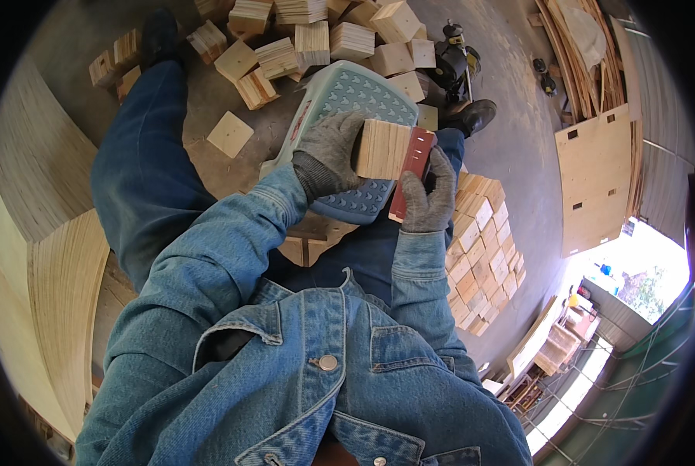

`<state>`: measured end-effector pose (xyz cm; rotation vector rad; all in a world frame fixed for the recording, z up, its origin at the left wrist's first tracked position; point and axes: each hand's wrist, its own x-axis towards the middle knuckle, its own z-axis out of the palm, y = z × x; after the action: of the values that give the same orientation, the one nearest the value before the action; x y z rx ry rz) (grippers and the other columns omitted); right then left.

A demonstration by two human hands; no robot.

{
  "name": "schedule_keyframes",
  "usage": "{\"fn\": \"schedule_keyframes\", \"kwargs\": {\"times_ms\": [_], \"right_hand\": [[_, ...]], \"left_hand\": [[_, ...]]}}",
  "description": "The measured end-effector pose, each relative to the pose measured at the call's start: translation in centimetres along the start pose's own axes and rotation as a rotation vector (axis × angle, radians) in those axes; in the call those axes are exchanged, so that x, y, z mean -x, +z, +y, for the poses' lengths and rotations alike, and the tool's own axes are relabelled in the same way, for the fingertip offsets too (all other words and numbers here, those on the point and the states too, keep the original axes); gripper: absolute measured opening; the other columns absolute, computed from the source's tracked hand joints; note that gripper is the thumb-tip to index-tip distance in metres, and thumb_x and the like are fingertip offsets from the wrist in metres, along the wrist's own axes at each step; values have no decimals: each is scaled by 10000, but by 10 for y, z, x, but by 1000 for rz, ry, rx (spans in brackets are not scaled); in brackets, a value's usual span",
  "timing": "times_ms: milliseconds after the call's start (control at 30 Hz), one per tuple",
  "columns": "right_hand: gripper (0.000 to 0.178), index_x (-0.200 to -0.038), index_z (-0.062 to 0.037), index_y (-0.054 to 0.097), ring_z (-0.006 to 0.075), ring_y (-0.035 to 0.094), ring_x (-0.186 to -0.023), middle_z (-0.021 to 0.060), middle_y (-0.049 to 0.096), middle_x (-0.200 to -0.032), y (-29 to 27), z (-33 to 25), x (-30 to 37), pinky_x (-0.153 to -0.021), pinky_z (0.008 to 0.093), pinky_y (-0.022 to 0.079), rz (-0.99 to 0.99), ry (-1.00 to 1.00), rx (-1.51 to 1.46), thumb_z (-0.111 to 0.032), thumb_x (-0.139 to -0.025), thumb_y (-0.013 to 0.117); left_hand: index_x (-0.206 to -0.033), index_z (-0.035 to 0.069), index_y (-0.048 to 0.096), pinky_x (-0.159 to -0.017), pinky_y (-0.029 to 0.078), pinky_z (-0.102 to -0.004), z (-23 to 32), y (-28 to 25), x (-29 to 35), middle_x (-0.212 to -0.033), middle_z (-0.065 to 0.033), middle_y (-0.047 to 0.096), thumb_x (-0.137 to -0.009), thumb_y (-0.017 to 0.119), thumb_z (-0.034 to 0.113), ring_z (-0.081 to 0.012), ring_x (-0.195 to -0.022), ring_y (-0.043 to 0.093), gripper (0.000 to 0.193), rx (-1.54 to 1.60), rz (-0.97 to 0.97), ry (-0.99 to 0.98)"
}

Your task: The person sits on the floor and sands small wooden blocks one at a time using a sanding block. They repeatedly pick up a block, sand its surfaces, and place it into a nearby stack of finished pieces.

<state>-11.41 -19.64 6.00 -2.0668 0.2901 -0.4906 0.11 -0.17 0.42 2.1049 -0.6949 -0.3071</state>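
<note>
At frame centre, the left hand [328, 151] is gripping a plywood block [382, 149] while the right hand [431, 198] is pressing a red sanding sheet [414, 167] against its side, likely mid-sanding, calling for steady strokes.

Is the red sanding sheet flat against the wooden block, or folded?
Flat: the red sanding sheet lies against the wooden block edge, pressed by the right hand; left hand grips the block.

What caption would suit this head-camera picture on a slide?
Gloved left hand grips a plywood block while the right hand presses red sandpaper against its edge.
</note>
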Motion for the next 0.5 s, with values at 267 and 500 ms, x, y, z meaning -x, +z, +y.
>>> {"fn": "schedule_keyframes", "kwargs": {"times_ms": [267,500], "right_hand": [[586,-1435,-24,583,302,582,-1371,167,530,-1522,0,3,1,-1131,431,533,-1,29,-86,-37,-895,811],[599,-1446,-24,570,291,600,-1357,160,548,-1531,-2,5,1,-1134,429,527,-4,89,-132,-30,-895,805]], "left_hand": [[-1503,88,475,-1207,423,-500,2,-3,-1,-1464,-224,543,-596,994,409,-412,-1381,536,1093,34,-27,-28],[-1523,106,453,-1222,403,-501,-2,0,-3,-1489,-212,524,-591,959,427,-413,-1408,509,1107,47,-51,-34]]}}
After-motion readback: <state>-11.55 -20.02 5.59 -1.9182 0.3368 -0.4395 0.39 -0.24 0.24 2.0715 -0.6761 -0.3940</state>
